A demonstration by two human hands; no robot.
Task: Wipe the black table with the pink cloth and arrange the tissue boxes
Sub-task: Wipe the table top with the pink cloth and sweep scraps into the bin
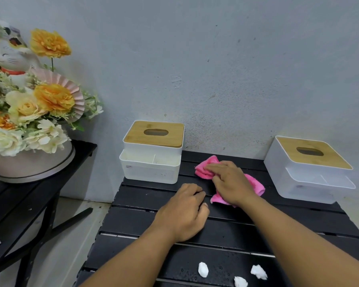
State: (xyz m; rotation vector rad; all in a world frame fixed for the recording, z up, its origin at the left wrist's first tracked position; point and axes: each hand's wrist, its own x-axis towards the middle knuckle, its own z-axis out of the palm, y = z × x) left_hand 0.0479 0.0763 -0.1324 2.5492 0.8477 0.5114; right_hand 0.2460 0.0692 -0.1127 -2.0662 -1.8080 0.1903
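A right hand [230,181] bunches the cloth [205,166] on the table [143,220], fingers curled over its folds. Pink cloth spills out ahead of the fingertips and behind the palm. The left hand [182,212] rests just beside it, fingers curled under, holding nothing. A box [151,154] stands beyond the left fingers at the wall, and a second box [311,168] stands well right of the right fingers. Three wads [203,269] lie back by the forearms.

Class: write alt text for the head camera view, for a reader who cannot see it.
A person's right hand grips a pink cloth on a black slatted table, the left hand resting curled beside it. The left tissue box and right tissue box, white with wooden lids, stand at the back; three tissue wads lie near the front.
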